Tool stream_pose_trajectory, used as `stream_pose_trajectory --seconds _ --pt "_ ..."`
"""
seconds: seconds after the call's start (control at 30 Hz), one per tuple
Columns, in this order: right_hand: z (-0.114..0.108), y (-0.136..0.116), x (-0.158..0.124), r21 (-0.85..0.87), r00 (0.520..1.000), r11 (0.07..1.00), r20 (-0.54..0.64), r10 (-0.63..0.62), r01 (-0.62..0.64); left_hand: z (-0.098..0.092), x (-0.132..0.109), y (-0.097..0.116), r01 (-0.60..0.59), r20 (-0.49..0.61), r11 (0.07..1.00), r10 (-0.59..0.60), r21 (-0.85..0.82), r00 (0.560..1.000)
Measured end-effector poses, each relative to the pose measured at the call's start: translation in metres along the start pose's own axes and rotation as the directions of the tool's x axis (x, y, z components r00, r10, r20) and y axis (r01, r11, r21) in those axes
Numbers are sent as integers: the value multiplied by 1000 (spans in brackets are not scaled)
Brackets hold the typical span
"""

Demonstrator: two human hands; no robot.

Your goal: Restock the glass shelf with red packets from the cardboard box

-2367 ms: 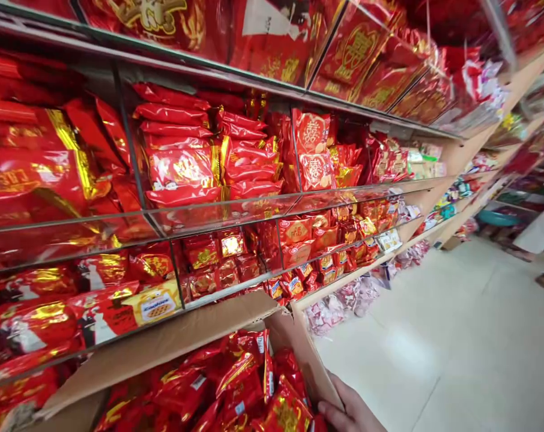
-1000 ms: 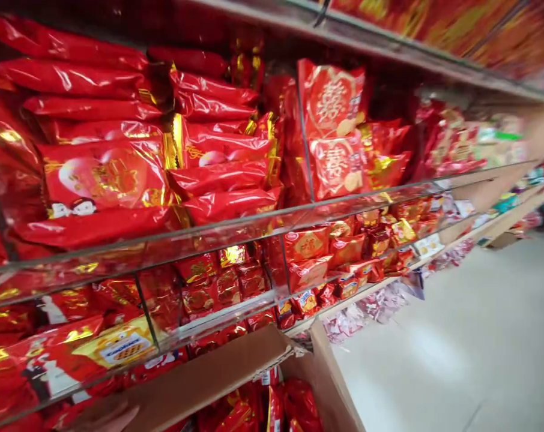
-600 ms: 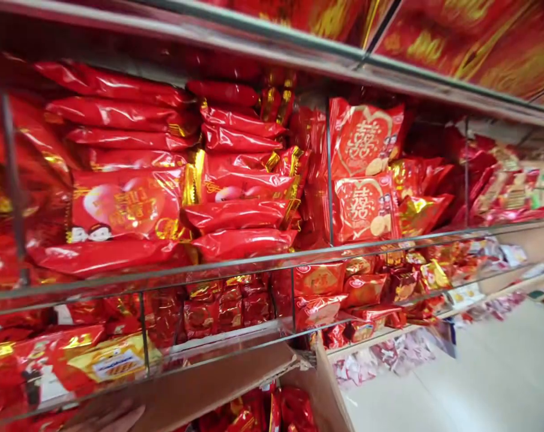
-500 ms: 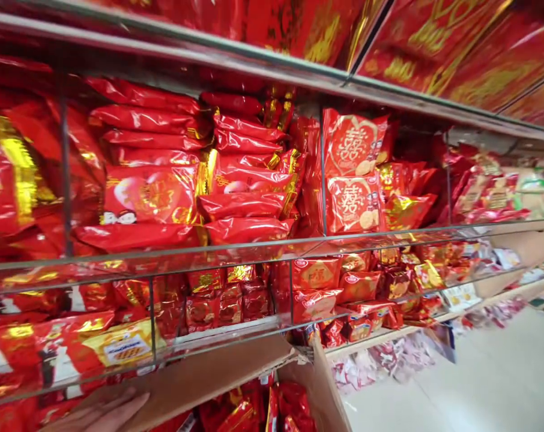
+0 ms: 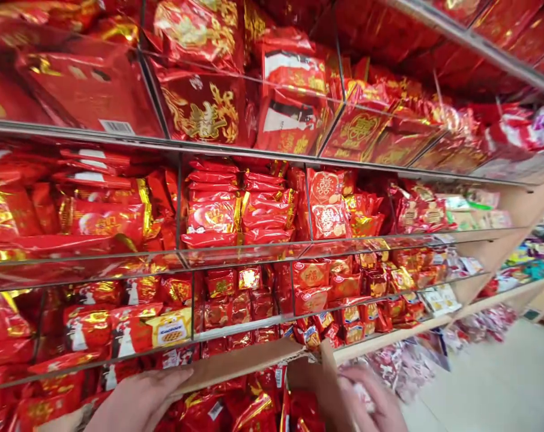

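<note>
One carton point(image 5: 331, 381) of red packets point(image 5: 254, 414) should be kept level, flap point(image 5: 249, 362) touched by left hand point(image 5: 141, 396), right hand point(image 5: 373, 399) alongside; grips unclear.

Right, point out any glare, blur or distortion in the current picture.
Head view: the right hand by the cardboard box looks smeared; head view: bright glints break up the prints on some shiny red packets; head view: the upper-right shelf edge slants steeply and looks soft, as wide-angle stretch might cause.
</note>
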State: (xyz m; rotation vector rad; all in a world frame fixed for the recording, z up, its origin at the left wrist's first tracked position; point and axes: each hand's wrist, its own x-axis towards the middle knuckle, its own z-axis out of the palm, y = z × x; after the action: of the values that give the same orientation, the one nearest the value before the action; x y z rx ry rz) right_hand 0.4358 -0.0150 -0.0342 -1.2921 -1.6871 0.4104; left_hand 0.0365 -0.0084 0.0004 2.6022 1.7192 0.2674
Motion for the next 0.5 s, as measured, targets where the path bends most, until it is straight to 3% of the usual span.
stream_pose_trajectory --seconds 0.03,0.1,0.17,0.2,0.3,0.4,0.47,0.5 --pt "12 -25 22 -4 979 984 102 -175 176 -1 0 0 14 12 1000 -15 8 1000" --pt "45 -74 71 -57 902 924 244 -355 379 2 -3 0 31 23 999 -32 15 999" --pt "85 -108 119 -238 830 833 405 -383 500 2 -6 2 65 19 998 -65 13 998" --pt "106 -119 141 -277 825 816 427 -369 508 -1 -7 4 79 11 997 -79 11 997" --pt "163 -127 194 -329 798 784 509 -322 526 -21 -5 15 58 -39 998 -58 3 998" --pt "201 -118 222 -330 733 756 620 -278 566 -47 4 33 -57 -98 997 51 -52 994" --pt "216 -111 228 -330 712 744 650 -267 581 -57 15 48 -63 -121 979 40 -196 992" --pt "221 -108 229 -335 712 742 650 -263 580 -58 24 56 -18 -128 945 -26 -327 991"
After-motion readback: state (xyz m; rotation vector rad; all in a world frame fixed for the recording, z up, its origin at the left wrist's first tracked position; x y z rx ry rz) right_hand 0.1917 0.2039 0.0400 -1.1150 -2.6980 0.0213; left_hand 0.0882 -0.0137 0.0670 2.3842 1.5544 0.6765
